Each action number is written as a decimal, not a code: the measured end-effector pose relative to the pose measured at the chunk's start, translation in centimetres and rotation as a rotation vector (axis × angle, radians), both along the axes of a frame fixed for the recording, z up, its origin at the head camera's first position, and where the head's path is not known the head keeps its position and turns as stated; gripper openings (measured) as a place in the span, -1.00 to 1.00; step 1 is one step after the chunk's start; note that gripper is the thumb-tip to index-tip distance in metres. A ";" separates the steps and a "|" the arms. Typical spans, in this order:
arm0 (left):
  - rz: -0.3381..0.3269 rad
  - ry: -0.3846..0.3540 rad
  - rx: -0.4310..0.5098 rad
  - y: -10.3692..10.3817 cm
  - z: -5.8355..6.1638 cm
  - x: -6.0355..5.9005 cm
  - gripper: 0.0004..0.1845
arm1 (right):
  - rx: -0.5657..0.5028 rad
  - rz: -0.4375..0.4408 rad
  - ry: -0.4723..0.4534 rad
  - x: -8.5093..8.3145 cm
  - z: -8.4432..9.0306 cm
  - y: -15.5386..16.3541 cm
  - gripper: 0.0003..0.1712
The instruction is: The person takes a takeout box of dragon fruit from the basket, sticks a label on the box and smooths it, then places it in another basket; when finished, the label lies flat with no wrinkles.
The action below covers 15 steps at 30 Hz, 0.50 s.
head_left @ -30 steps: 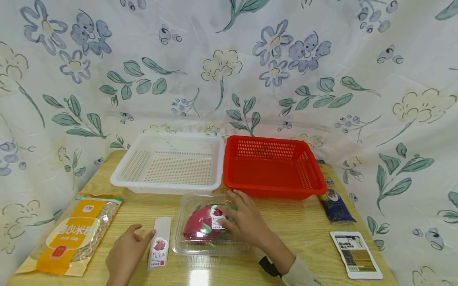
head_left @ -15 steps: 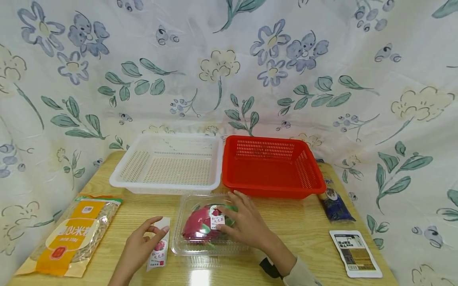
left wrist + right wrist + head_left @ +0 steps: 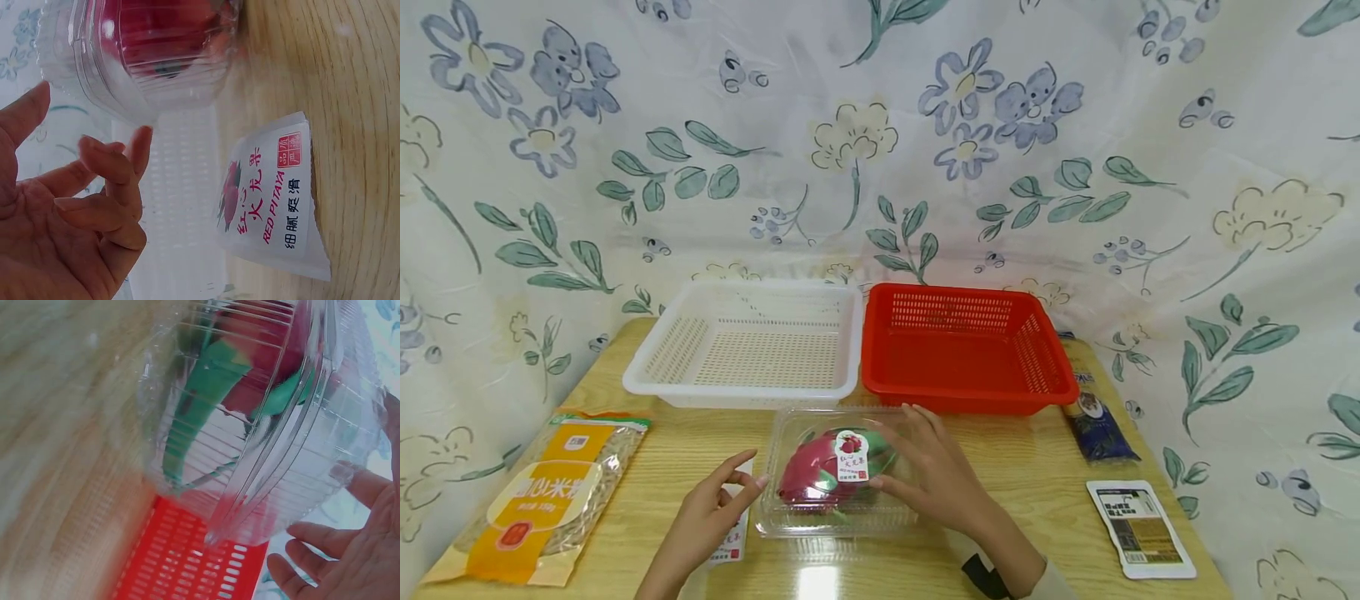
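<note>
I see a wooden table (image 3: 1045, 475) with a pale grain and a glossy top; a bright light glare sits on its near edge. A white cloth (image 3: 880, 142) printed with blue and cream flowers and green leaves hangs behind and around it, creased throughout.

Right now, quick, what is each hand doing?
Left hand: open, fingers loosely bent, holding nothing, beside the clear box.
Right hand: open, fingers spread against the right side of the clear box with the red fruit inside.
</note>
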<state>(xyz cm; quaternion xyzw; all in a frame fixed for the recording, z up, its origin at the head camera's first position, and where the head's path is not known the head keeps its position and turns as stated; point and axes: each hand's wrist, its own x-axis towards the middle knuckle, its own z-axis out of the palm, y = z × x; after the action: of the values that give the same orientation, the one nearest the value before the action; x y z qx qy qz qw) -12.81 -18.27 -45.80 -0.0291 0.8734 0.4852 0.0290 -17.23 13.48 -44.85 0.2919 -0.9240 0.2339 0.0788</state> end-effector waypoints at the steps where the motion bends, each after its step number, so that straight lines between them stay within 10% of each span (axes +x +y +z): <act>1: -0.002 -0.006 -0.005 0.1 0.0 0.0 -0.38 | 0.002 -0.008 -0.005 0.2 0.0 0.2 -0.16; 15: -0.140 -0.058 0.041 1.0 -0.6 -0.1 -0.27 | -0.035 -0.112 -0.147 1.8 -1.1 2.3 0.13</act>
<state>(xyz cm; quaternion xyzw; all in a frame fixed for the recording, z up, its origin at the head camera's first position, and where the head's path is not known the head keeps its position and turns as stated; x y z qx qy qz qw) -12.88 -17.29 -46.40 0.0186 0.8620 0.4988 0.0890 -15.42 15.83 -45.98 0.2207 -0.9379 0.2661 0.0290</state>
